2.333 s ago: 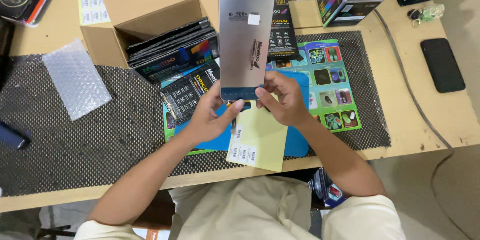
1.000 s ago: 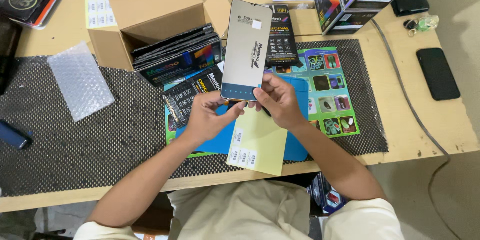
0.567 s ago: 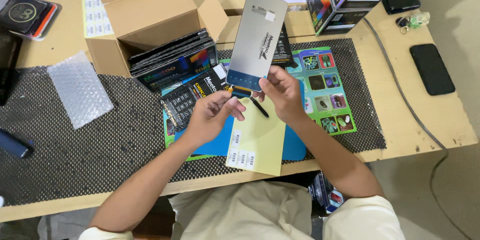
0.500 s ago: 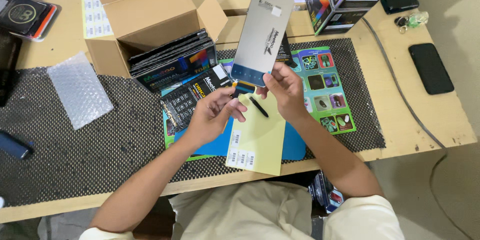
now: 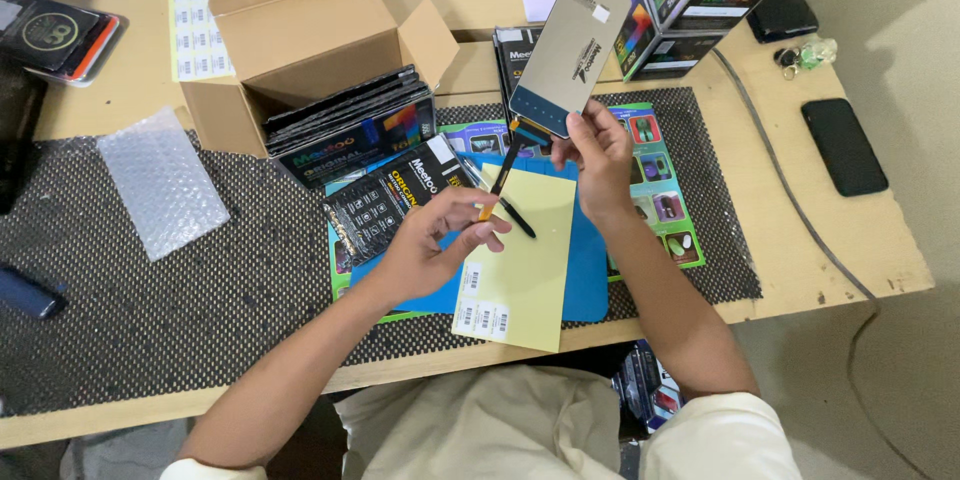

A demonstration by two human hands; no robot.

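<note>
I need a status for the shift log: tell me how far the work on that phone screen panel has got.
Done: the cardboard box is open and the screen panel is out, held up by the right hand. In hand: the left hand pinches the panel's ribbon cable. Left: the barcode labels remain on the yellow sheet, and flat packs fill the box.

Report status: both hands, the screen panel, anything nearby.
Right hand grips screen panel by its lower edge, raised. Left hand pinches the hanging flex cable. Yellow sheet lies beneath.
</note>
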